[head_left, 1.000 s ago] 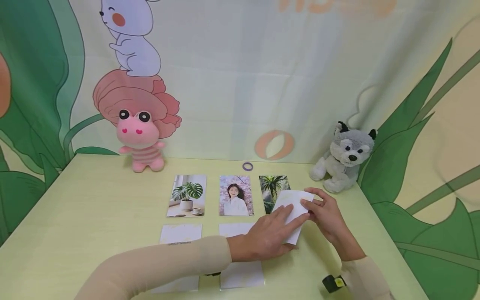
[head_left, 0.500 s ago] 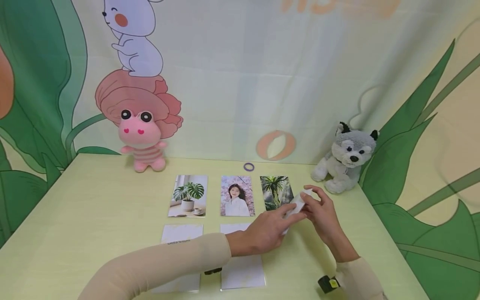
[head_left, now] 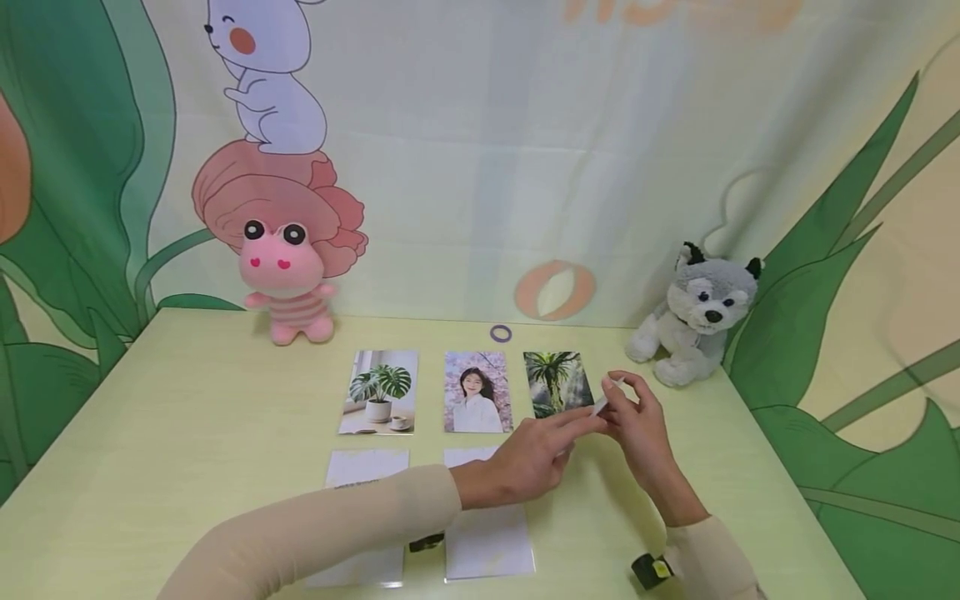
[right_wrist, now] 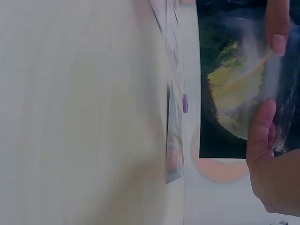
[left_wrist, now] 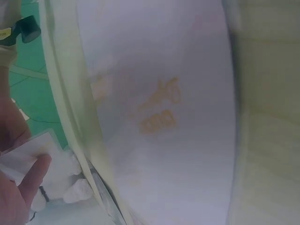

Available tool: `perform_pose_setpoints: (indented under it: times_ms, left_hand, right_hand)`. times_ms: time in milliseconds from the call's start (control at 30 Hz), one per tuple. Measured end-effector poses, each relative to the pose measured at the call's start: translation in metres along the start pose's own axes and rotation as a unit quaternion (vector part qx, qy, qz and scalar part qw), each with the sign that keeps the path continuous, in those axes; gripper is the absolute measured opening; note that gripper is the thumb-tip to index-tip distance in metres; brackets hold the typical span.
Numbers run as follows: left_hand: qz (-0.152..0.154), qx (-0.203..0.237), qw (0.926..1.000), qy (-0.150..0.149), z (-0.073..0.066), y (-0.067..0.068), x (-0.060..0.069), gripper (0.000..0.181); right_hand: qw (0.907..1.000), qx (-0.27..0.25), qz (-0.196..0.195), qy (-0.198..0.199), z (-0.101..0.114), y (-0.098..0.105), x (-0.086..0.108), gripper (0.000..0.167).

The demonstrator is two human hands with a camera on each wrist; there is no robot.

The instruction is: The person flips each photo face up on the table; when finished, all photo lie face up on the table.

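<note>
Both hands hold one card (head_left: 602, 403), seen nearly edge-on beside the jungle-plant photo (head_left: 553, 379). My left hand (head_left: 521, 462) pinches its near, left part; my right hand (head_left: 637, 429) grips its right end with thumb and fingers. In the right wrist view the card (right_wrist: 234, 89) shows a dark picture with a yellow rounded shape; my right hand (right_wrist: 274, 176) is below, and a fingertip of the left hand (right_wrist: 278, 28) touches it above. The left wrist view shows the card's pale side (left_wrist: 26, 152) under a thumb.
A potted-plant photo (head_left: 378, 392) and a portrait photo (head_left: 477, 404) lie in the back row. White-backed cards (head_left: 489, 550) lie nearer, partly under the left sleeve. A purple ring (head_left: 501, 333), pink plush (head_left: 288, 283) and grey plush dog (head_left: 701, 312) stand or lie behind.
The held card has turned from showing its broad white face to almost edge-on. Both hands have shifted slightly left, uncovering more of the jungle-plant photo.
</note>
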State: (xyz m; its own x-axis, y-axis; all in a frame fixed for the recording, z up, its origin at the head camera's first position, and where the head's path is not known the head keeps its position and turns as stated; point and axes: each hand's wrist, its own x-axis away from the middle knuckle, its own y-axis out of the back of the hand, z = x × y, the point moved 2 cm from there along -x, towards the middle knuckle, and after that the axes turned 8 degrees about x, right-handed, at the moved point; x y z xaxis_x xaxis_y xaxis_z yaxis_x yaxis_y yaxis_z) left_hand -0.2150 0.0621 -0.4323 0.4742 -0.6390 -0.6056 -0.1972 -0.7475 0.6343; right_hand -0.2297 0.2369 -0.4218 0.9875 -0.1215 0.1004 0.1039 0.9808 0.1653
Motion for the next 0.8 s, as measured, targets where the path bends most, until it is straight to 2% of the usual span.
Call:
perform_pose_setpoints:
  times_ms: [233, 367, 433, 600, 800]
  left_hand:
    - [-0.034, 0.038, 0.9985, 0.018, 0.002, 0.004, -0.003, 0.047]
    - [-0.048, 0.044, 0.9973, 0.033, 0.003, 0.005, -0.002, 0.050]
    - [-0.058, 0.057, 0.9953, 0.052, 0.003, 0.007, -0.002, 0.049]
    - [-0.093, 0.098, 0.9849, 0.108, 0.003, 0.013, -0.004, 0.046]
    - [-0.118, 0.160, 0.9696, 0.143, 0.003, 0.018, -0.007, 0.047]
  right_hand:
    - [0.9986, -0.030, 0.035, 0.025, -0.004, 0.002, -0.001, 0.038]
    - [0.9991, -0.004, 0.041, 0.014, -0.008, 0.004, -0.002, 0.048]
    - [0.9989, 0.019, 0.043, 0.002, -0.011, 0.005, -0.003, 0.053]
    - [0.9961, 0.063, 0.052, -0.033, -0.020, 0.012, -0.003, 0.058]
    - [0.9922, 0.085, 0.078, -0.047, -0.030, 0.015, -0.002, 0.064]
